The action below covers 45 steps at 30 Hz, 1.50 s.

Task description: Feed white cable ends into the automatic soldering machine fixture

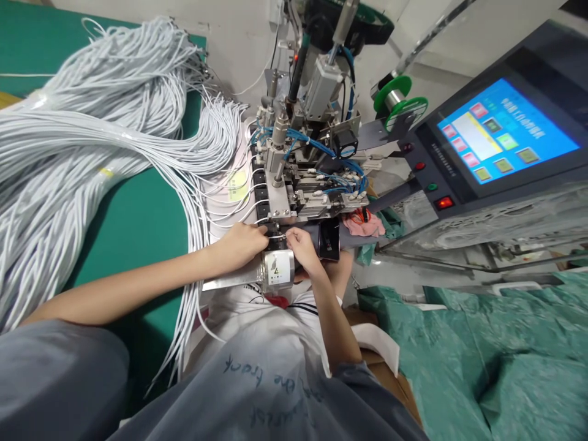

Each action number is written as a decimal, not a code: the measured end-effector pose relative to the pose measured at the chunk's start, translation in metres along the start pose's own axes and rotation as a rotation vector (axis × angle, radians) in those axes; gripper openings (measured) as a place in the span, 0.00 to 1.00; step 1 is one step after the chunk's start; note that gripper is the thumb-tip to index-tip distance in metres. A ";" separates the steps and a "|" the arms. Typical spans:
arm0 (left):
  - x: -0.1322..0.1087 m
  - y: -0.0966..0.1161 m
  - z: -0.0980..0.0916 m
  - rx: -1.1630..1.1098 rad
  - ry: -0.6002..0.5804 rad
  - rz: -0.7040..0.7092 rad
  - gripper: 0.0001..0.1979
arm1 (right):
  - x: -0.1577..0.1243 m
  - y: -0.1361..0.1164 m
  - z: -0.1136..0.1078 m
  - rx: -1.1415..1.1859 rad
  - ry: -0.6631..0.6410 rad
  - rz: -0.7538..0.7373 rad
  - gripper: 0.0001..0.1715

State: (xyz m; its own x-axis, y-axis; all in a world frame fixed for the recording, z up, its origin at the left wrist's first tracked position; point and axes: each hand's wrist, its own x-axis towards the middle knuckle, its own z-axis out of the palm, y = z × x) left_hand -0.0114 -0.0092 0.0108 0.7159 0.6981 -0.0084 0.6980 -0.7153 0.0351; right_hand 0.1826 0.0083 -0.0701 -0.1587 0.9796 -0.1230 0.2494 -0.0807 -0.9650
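Both of my hands are at the near end of a machine (280, 199) with metal cylinders and blue air tubes. A white cable (276, 236) runs between them over the machine's dark track. My left hand (241, 245) is closed around the cable from the left. At the cable's right end, my right hand (299, 245) pinches it between thumb and fingertips. Several more white cables (229, 184) lie side by side, leading into the dark holders (260, 190) beyond my left hand. Just below the hands is a metal cover (278, 268) with a warning label.
Large bundles of white cable (128, 92) spread over the green table (133, 220) at left. A control panel (505, 131) with a lit touchscreen stands at right, near a green spool (394, 101). A black phone (329, 240) and pink cloth (364, 223) lie beside my right hand. Green sheeting (482, 343) covers the lower right.
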 end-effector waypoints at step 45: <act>-0.016 0.039 -0.037 -1.210 0.220 0.147 0.11 | -0.113 -0.094 0.006 0.366 0.194 -0.217 0.03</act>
State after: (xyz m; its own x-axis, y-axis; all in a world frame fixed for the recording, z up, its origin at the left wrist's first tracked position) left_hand 0.0040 -0.0469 0.0496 0.6863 0.6874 0.2377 0.0615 -0.3805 0.9227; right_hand 0.1718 -0.0957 0.0329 0.0204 0.9945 0.1029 -0.1284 0.1047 -0.9862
